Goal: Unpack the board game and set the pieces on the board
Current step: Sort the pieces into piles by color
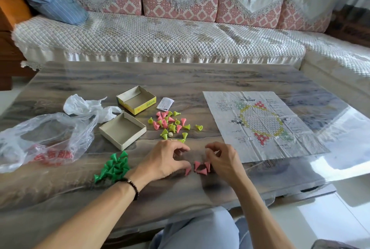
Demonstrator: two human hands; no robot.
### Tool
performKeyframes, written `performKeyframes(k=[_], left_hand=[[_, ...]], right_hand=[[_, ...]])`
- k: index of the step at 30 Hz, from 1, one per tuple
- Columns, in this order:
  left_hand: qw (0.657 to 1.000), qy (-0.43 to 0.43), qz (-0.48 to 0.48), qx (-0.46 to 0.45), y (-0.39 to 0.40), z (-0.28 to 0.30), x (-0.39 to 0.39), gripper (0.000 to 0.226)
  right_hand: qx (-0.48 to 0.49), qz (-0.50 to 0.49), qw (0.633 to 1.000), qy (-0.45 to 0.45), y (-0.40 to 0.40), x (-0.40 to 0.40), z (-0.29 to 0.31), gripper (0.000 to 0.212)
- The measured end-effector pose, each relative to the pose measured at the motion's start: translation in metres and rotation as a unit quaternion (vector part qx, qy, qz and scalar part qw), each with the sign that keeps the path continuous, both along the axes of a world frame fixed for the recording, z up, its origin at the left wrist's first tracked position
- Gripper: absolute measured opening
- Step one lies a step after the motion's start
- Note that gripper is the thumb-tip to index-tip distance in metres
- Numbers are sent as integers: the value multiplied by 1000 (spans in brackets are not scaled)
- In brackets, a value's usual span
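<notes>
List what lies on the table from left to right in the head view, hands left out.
Clear plastic bag → dark green pieces → grey open box half → mixed pink and yellow-green pieces → small pink group → paper game board.

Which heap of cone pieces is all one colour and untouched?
The dark green plastic cone heap left of the left hand; the far heap mixes pink and yellow-green.
</notes>
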State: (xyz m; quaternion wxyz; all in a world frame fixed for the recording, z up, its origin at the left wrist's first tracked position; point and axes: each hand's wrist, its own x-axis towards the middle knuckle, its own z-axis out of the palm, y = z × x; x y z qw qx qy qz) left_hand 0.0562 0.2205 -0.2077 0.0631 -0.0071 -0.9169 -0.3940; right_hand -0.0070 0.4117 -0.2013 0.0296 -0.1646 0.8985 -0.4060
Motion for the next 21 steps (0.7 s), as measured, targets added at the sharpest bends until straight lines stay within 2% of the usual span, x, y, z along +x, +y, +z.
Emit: performKeyframes(k=[7, 9, 12, 16, 21], left_hand=[[993, 55, 98, -35, -34, 10, -17, 19], [988, 70, 129, -55, -49, 14, -25, 15], [980, 74, 147, -112, -69, 18, -36, 18], [977, 65, 146, -142, -84, 19, -50, 24], [978, 36, 116, -167, -87, 16, -61, 37]], right_hand=[[59, 39, 995, 71, -42, -37, 13, 9], [79, 65, 991, 84, -58, -52, 16, 18], [116, 106, 983, 93, -83, -75, 18, 30], [181, 148, 968, 94, -110, -94, 11, 28], [184, 133, 969, 97, -118, -100, 4, 25]])
